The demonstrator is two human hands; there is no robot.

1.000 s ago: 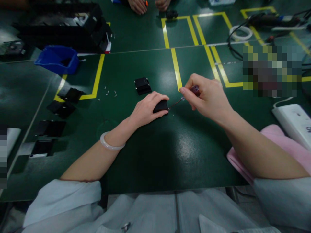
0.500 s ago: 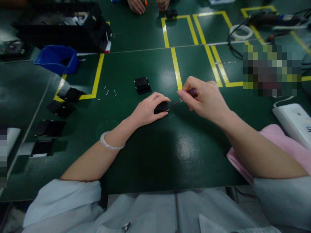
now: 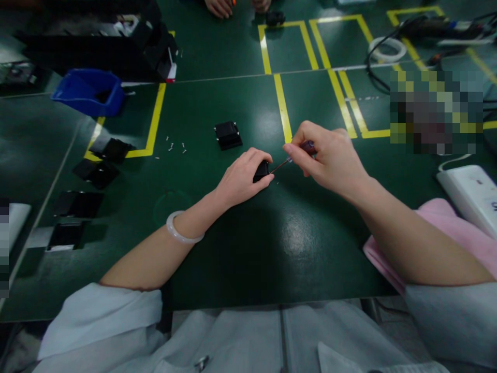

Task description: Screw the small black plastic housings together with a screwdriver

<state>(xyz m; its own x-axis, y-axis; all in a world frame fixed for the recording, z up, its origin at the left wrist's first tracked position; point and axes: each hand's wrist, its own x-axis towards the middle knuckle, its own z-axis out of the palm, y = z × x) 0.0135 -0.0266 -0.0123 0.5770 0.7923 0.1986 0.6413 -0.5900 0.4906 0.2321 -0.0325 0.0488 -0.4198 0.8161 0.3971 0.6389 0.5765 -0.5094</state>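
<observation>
My left hand (image 3: pixel 245 175) is closed around a small black box-shaped part (image 3: pixel 261 171) on the green table, thumb at its near side and fingers over the far side. In my right hand (image 3: pixel 324 155) is a screwdriver (image 3: pixel 308 147) with a dark reddish handle, pinched between thumb and fingers. Its thin shaft slants down to the left, and the tip is at the right end of the black part; whether it sits on a screw is too small to tell. Just beyond my left hand lies another black part (image 3: pixel 228 135) with small shiny screws at its sides.
Several loose screws (image 3: pixel 171 146) lie left of the hands. More black parts (image 3: pixel 79 204) line the left side, near a blue bin (image 3: pixel 90 93) and a black rack (image 3: pixel 97 46). Right are a pink cloth (image 3: pixel 438 220) and a white power strip (image 3: pixel 469 194). Another person's hands (image 3: pixel 220 7) show at the far edge.
My left hand has shifted slightly right along with the black part, its thumb now further over the part's near end. My right hand and the screwdriver stay almost in place.
</observation>
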